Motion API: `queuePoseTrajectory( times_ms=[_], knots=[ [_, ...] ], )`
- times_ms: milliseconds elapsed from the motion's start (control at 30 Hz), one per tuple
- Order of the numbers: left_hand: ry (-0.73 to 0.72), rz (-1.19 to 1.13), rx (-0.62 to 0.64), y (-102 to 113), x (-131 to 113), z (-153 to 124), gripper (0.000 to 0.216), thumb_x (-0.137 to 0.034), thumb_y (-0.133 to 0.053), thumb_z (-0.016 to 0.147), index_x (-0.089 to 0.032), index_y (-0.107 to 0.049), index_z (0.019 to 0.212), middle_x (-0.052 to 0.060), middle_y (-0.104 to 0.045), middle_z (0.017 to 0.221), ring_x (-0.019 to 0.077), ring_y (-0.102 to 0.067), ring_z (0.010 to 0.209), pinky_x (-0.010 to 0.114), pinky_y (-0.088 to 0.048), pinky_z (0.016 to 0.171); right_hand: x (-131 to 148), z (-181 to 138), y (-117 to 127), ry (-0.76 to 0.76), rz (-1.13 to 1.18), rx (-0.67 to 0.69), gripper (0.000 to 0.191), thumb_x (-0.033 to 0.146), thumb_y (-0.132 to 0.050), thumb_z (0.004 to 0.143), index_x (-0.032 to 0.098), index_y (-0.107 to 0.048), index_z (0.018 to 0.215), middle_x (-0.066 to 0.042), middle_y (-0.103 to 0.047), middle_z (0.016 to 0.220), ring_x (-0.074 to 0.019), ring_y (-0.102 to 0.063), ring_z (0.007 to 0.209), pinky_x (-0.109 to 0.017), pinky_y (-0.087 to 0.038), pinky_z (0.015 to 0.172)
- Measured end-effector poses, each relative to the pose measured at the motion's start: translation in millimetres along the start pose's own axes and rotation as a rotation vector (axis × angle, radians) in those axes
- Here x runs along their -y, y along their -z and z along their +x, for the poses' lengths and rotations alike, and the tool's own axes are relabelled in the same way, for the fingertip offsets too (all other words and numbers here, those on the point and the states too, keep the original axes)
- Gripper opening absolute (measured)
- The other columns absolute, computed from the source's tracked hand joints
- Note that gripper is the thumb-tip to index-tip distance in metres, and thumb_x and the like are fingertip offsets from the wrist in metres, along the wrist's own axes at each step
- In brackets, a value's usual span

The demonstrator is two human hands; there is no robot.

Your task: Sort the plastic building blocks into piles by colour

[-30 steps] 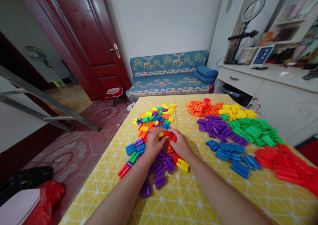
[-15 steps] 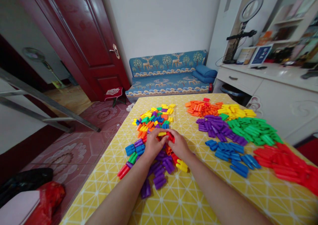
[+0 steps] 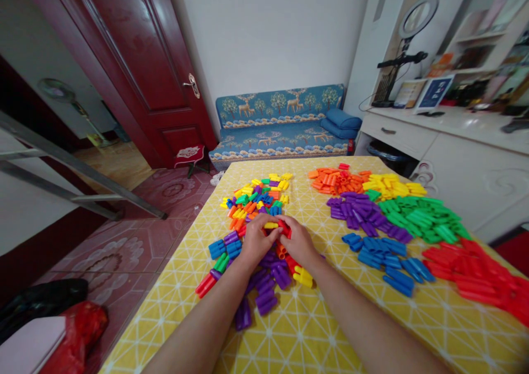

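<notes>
My left hand [image 3: 256, 242] is closed on a yellow plastic toy block [image 3: 271, 225]. Fingertips of my right hand [image 3: 298, 243] pinch a red plastic toy block [image 3: 285, 229], pressed close against the yellow one. Whether the two blocks are joined is hidden by my fingers. Both hands are over a mixed pile of blocks, with purple blocks [image 3: 264, 280] below my wrists. A yellow block [image 3: 303, 276] lies beside my right wrist, and blue blocks [image 3: 225, 247] lie left of my left hand.
On the yellow patterned tablecloth [image 3: 297, 335], piles sorted by colour lie right: orange [image 3: 334, 180], yellow [image 3: 392, 185], purple [image 3: 359, 211], green [image 3: 421, 214], blue [image 3: 384, 255] and red [image 3: 475, 272]. Mixed blocks [image 3: 256, 195] spread beyond my hands. A sofa [image 3: 281, 134] stands past the table.
Both hands stay in nearly the same place, still on the yellow and red blocks. The view has shifted very slightly; the piles look the same.
</notes>
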State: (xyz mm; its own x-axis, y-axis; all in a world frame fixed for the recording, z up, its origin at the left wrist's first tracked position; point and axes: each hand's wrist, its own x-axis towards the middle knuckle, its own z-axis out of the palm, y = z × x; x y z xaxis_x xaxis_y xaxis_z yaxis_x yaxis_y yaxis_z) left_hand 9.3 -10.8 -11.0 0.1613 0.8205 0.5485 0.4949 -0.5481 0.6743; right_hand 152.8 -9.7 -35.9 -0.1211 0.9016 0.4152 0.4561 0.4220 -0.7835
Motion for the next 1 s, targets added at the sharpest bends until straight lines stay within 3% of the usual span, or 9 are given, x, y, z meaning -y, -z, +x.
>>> queuePoseTrajectory(
  times_ms=[233, 433, 767, 1000],
  knots=[
    [-0.008, -0.019, 0.003, 1.2, -1.3, -1.3, 0.006, -0.018, -0.068, 0.075, -0.019, -0.068, 0.081, 0.005, -0.068, 0.089, 0.0184, -0.063, 0.086, 0.031, -0.050, 0.080, 1.3, 0.1, 0.5, -0.004, 0.062, -0.010, 0.049, 0.009, -0.053, 0.071, 0.020, -0.059, 0.118, -0.006, -0.064, 0.116, -0.0198, -0.059, 0.108, -0.037, -0.045, 0.098],
    [0.060, -0.034, -0.045, 1.2, -5.5, -3.9, 0.011, -0.027, -0.066, 0.078, -0.018, -0.067, 0.085, 0.004, -0.071, 0.085, 0.0177, -0.066, 0.078, 0.030, -0.052, 0.076, 1.8, 0.1, 1.1, 0.010, 0.130, -0.023, 0.046, 0.012, -0.054, 0.074, 0.021, -0.058, 0.119, -0.006, -0.063, 0.117, -0.0196, -0.058, 0.110, -0.037, -0.045, 0.098],
    [0.110, -0.030, -0.272, 2.4, -5.1, -4.7, 0.012, -0.029, -0.065, 0.077, -0.018, -0.064, 0.081, 0.001, -0.069, 0.077, 0.0149, -0.064, 0.070, 0.025, -0.052, 0.067, 4.2, 1.9, 4.2, -0.092, 0.227, -0.126, 0.045, 0.017, -0.051, 0.078, 0.022, -0.054, 0.122, -0.006, -0.059, 0.125, -0.0197, -0.054, 0.117, -0.039, -0.040, 0.103],
    [0.135, 0.008, -0.296, -0.1, 0.4, -3.7, 0.014, -0.031, -0.064, 0.077, -0.018, -0.064, 0.082, 0.003, -0.069, 0.080, 0.0169, -0.066, 0.076, 0.026, -0.052, 0.069, 0.0, 2.2, 3.7, -0.128, 0.282, -0.167, 0.047, 0.021, -0.052, 0.078, 0.025, -0.052, 0.125, -0.005, -0.059, 0.123, -0.0194, -0.054, 0.116, -0.041, -0.039, 0.104]
  ],
)
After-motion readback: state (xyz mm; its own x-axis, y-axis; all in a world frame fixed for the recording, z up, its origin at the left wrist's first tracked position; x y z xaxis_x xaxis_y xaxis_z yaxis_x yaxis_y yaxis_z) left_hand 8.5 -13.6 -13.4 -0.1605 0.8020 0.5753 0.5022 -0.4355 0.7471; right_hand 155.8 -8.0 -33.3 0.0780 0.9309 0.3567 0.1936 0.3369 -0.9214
